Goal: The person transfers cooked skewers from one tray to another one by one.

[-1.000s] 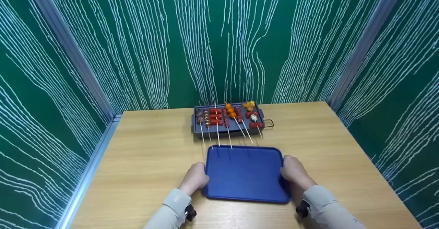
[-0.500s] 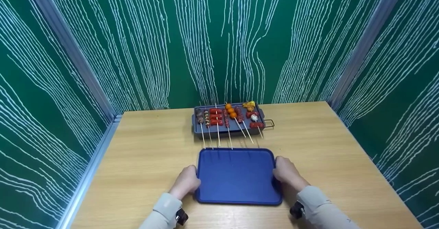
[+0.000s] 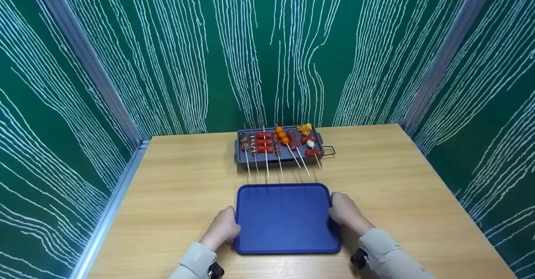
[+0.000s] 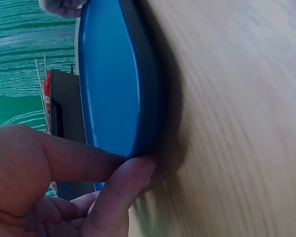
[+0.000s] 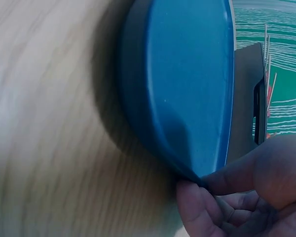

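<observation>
A blue rectangular tray [image 3: 286,218] with a raised rim lies between my two hands, its surface bare. My left hand [image 3: 224,225] pinches its left edge; in the left wrist view the thumb [image 4: 123,185] and index finger close on the rim. On the opposite edge my right hand [image 3: 346,210] does the same, and the right wrist view has the thumb and index finger meeting at the tray's rim [image 5: 187,173]. Beyond the tray stands a dark tabletop grill [image 3: 279,157] bearing several skewers of food, among them orange balls [image 3: 282,135] and red sausage pieces [image 3: 264,142].
The grill has a wire handle [image 3: 329,150] on its right side. Skewer sticks [image 3: 281,168] overhang its front edge towards the tray. Green walls [image 3: 292,62] with white wavy lines enclose the wooden table [image 3: 179,187] at the back and sides.
Both hands have moved the tray left and slightly towards the person, widening the gap to the skewer sticks. The grill and its skewers stay where they were.
</observation>
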Motion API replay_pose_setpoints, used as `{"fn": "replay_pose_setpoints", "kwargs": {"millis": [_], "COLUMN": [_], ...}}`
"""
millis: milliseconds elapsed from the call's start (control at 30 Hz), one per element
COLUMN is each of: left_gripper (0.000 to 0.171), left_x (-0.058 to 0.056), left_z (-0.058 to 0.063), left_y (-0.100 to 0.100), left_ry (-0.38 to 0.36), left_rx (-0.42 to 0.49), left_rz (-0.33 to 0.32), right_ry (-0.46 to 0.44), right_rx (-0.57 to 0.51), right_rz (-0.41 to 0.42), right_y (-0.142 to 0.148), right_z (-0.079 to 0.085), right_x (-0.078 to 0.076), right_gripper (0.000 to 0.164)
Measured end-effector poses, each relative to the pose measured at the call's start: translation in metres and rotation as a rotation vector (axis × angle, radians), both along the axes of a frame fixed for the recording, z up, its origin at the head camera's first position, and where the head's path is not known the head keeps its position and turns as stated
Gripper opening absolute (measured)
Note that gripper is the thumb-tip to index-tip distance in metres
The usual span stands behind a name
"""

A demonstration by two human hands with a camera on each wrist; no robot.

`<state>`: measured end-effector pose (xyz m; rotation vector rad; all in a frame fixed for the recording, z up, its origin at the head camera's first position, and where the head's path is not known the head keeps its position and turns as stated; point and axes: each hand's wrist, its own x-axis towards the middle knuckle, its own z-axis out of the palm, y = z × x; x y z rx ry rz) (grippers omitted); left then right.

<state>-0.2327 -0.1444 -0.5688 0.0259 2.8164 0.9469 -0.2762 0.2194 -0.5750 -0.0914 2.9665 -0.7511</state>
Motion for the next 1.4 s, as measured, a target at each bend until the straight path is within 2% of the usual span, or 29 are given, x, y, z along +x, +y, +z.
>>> {"fn": "replay_pose_setpoints", "kwargs": {"millis": [200,400,567,667,833,933,1033,1400], "left_gripper": [0.028,0.026,0.023,0.022,0.02,0.017,0.015,0.016], "left_x": [0.002,0.003,0.0,-0.004,-0.015,-0.02,-0.023,-0.023], "left_z": [-0.001,0.0,0.001,0.002,0.005,0.005,0.005,0.002], "left_y": [-0.002,-0.003,-0.003,-0.003,-0.004,-0.005,-0.005,-0.005], "left_ry": [-0.044,-0.047,-0.054,-0.056,-0.037,-0.018,-0.004,-0.042], "left_rx": [0.024,0.029,0.063,0.081,0.057,0.023,0.005,0.081], "left_rz": [0.011,0.011,0.012,0.011,-0.001,-0.008,-0.013,0.016], "right_ry": [-0.011,-0.012,-0.026,-0.02,0.034,0.056,0.057,0.052], "right_rx": [-0.011,-0.025,-0.05,-0.045,-0.016,-0.013,-0.009,0.006], "right_rz": [0.003,0.002,-0.004,-0.005,0.011,0.03,0.034,0.043], "right_y": [-0.002,-0.002,0.002,0.005,0.011,0.013,0.013,0.011], "right_z": [-0.001,-0.002,0.0,0.004,0.014,0.022,0.032,0.064], "right_x": [0.0,0.0,-0.001,-0.005,-0.012,-0.015,-0.019,-0.038], "right_gripper": [0.013,0.014,0.005,0.016,0.015,0.029,0.033,0.038]}}
